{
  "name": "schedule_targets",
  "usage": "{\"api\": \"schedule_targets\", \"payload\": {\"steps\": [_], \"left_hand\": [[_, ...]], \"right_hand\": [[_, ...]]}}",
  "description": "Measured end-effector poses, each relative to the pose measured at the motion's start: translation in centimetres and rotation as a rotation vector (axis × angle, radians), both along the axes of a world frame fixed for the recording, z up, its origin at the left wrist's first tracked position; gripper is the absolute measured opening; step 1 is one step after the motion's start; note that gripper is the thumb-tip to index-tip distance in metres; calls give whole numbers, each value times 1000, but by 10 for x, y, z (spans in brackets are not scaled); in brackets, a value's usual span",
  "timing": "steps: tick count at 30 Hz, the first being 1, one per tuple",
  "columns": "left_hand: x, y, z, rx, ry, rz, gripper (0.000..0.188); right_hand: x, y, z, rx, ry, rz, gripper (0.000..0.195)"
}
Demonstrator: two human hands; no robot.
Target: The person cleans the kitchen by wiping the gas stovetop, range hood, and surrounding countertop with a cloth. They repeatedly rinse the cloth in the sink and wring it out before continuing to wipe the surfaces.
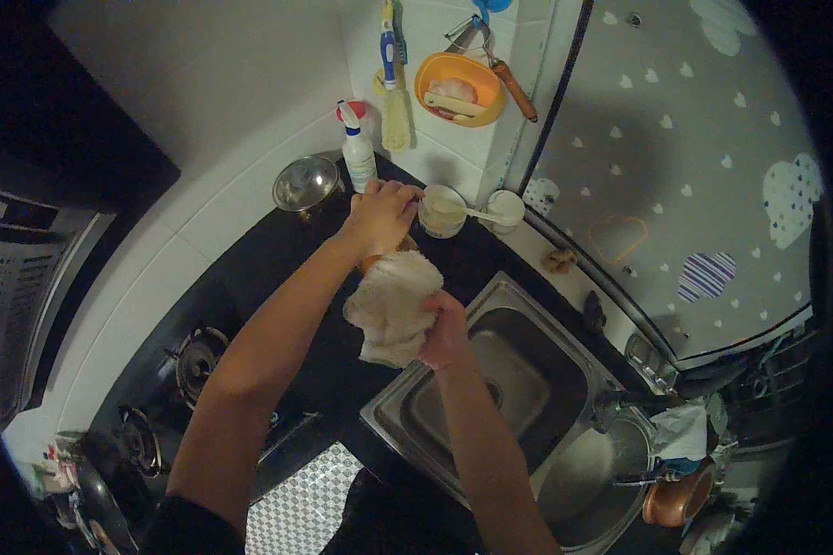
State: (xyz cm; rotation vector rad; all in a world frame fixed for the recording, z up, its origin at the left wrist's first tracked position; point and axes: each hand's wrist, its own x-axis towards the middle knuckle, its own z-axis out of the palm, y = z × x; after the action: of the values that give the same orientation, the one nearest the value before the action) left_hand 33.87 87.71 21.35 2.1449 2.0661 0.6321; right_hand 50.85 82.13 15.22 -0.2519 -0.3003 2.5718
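My right hand (pixel 448 331) grips a white cloth (pixel 396 305), which hangs bunched above the black countertop, left of the sink. Just beyond the cloth is my left hand (pixel 383 218), palm down with its fingers bent. An orange-brown object (pixel 369 263) shows partly between my left wrist and the cloth; most of it is hidden, and I cannot tell whether my left hand holds it. Close to my left fingertips stand a white tub (pixel 443 223) with a pale spoon across it and a white spray bottle (pixel 358 158).
A steel sink (pixel 472 347) lies right, with a round steel basin (pixel 583 479) beside it. A lidded pot (pixel 307 183) stands in the back corner. Gas burners (pixel 198 364) are at left. An orange holder (pixel 459 90) and a brush (pixel 393 118) hang on the tiled wall.
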Motion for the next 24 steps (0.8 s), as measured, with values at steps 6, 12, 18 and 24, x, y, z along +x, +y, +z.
{"api": "schedule_targets", "payload": {"steps": [6,12,18,24], "left_hand": [[-1,-8,3,-98,65,101,33],[6,-12,12,-36,335,191,38],[88,-66,17,469,-262,-104,32],[263,-209,-64,-1032,-1748,150,49]], "right_hand": [[-22,5,-12,-10,16,11,57],[-4,-3,-7,7,-27,-3,58],[132,-60,-5,-75,-176,-261,56],[266,-158,-25,-264,-448,-412,54]]}}
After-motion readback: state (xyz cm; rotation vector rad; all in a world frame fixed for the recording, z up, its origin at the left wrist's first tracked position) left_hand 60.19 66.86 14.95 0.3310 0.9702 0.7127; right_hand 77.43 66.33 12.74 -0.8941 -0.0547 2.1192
